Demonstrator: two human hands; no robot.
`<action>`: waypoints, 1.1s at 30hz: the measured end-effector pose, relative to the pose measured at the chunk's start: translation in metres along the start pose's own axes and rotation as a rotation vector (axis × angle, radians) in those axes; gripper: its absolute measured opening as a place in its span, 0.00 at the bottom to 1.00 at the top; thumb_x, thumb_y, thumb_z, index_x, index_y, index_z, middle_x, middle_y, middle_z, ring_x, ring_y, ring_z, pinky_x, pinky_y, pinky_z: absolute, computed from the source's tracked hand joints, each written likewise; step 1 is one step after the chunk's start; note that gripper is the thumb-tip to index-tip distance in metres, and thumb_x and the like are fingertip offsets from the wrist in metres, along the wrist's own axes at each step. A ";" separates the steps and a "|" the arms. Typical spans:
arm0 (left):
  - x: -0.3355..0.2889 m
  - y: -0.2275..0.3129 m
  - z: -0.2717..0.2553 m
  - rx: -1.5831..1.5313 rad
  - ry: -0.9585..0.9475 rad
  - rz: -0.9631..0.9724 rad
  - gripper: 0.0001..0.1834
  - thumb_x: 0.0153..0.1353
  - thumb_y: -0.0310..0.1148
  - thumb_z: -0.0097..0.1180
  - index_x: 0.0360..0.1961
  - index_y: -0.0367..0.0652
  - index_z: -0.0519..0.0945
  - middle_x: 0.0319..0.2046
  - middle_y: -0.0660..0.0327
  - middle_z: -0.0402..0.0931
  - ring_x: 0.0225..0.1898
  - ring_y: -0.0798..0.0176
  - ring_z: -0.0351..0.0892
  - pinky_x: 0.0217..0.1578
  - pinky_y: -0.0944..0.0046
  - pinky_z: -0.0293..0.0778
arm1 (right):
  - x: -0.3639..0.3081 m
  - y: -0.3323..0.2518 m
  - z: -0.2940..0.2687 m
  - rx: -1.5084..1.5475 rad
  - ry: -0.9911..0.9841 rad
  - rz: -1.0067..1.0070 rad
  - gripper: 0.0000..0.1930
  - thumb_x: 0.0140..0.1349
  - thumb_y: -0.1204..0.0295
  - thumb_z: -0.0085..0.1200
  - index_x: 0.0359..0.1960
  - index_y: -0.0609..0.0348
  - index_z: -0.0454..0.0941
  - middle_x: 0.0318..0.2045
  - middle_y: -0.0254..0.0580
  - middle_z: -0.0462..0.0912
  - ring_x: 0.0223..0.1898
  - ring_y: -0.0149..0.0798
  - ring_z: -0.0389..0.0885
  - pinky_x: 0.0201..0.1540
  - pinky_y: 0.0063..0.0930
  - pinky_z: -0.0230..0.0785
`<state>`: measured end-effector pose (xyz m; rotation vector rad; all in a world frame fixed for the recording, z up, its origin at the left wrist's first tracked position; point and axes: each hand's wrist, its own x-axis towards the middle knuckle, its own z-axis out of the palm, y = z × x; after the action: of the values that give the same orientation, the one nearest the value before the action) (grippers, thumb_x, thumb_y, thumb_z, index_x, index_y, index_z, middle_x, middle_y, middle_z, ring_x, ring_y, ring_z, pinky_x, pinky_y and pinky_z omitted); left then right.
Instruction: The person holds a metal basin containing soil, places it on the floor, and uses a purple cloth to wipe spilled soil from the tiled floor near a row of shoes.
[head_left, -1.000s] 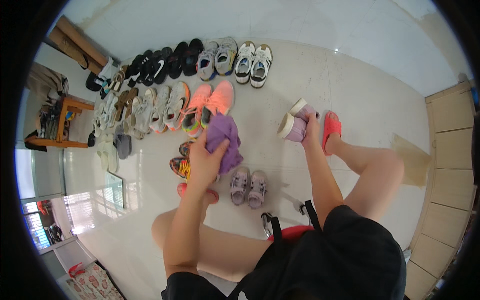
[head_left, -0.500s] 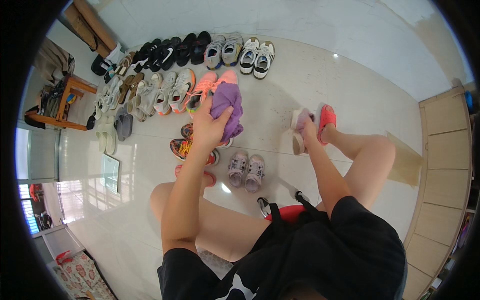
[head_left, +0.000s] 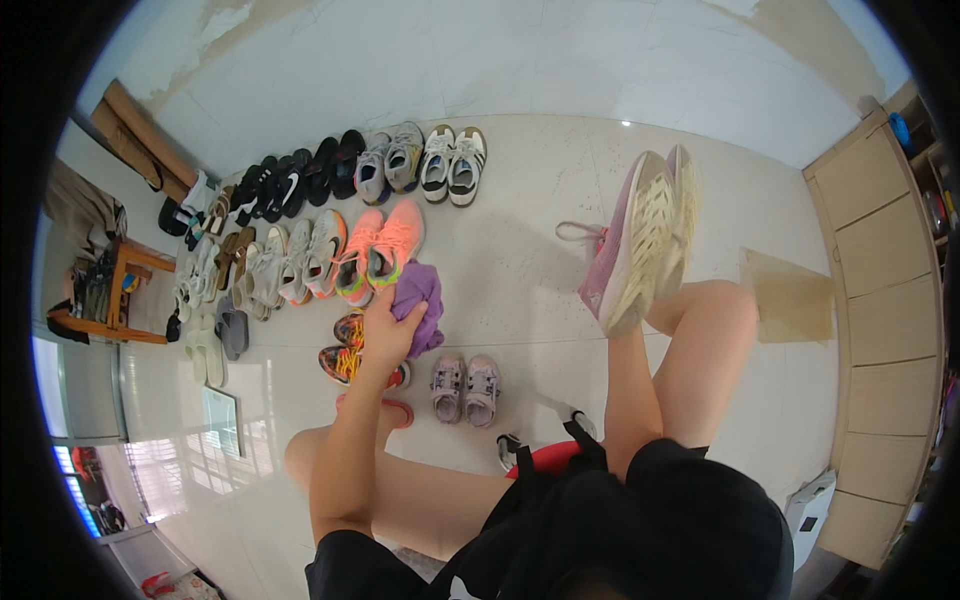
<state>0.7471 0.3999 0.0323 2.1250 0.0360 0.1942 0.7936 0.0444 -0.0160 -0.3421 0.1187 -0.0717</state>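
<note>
Bunched purple cloth point(head_left: 424, 300) is gripped in my left hand point(head_left: 386, 332), the thumb pressed over it. It hangs just below the coral-pink sneakers point(head_left: 392, 245). On the right, my right forearm point(head_left: 633, 392) reaches up to a pair of mauve sneakers point(head_left: 640, 240) held raised off the floor. Their worn cream soles face me, and a lace loop sticks out to the left. The sneakers hide my right hand's fingers. Small pale-pink sandals point(head_left: 466, 390) stand on the floor between my feet, and multicoloured sneakers point(head_left: 343, 350) lie beside my left wrist.
Several pairs of shoes and slippers stand in rows at the left, including white-and-black sneakers point(head_left: 453, 165) near the wall. An orange wooden rack point(head_left: 125, 290) stands further left. Beige cabinets point(head_left: 880, 300) line the right. A white device point(head_left: 808, 515) leans near them.
My right hand has lifted the mauve sneakers from low by my right foot and turned their soles toward me. The cloth stays in my left hand. The view has shifted.
</note>
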 end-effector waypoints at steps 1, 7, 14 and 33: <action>0.000 0.007 0.002 -0.034 -0.027 -0.042 0.20 0.54 0.33 0.65 0.46 0.34 0.78 0.36 0.49 0.81 0.37 0.53 0.81 0.42 0.59 0.75 | -0.001 -0.004 0.004 0.011 -0.001 0.000 0.23 0.71 0.59 0.43 0.62 0.58 0.65 0.58 0.44 0.72 0.57 0.44 0.72 0.58 0.37 0.71; 0.004 -0.008 0.013 0.113 -0.074 -0.023 0.19 0.53 0.36 0.66 0.42 0.34 0.78 0.34 0.48 0.81 0.36 0.54 0.82 0.41 0.59 0.75 | 0.014 -0.031 0.034 0.056 -0.079 -0.061 0.20 0.71 0.63 0.45 0.61 0.57 0.67 0.55 0.44 0.74 0.55 0.44 0.73 0.56 0.37 0.72; 0.013 -0.005 0.026 0.038 -0.107 -0.021 0.18 0.54 0.37 0.66 0.40 0.35 0.78 0.31 0.49 0.81 0.32 0.54 0.81 0.37 0.59 0.75 | 0.019 -0.020 0.000 0.072 0.141 0.070 0.18 0.70 0.68 0.47 0.59 0.57 0.69 0.51 0.43 0.75 0.51 0.43 0.75 0.54 0.36 0.74; 0.017 0.038 -0.041 -0.094 0.119 -0.107 0.16 0.55 0.32 0.65 0.42 0.33 0.79 0.34 0.54 0.83 0.34 0.63 0.80 0.40 0.63 0.75 | 0.001 0.098 -0.067 -1.794 0.130 -0.105 0.19 0.62 0.62 0.46 0.26 0.69 0.78 0.23 0.64 0.77 0.25 0.56 0.78 0.34 0.47 0.67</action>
<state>0.7558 0.4162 0.0876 2.0098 0.2062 0.2540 0.7914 0.1142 -0.1123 -2.1382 0.2750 -0.0749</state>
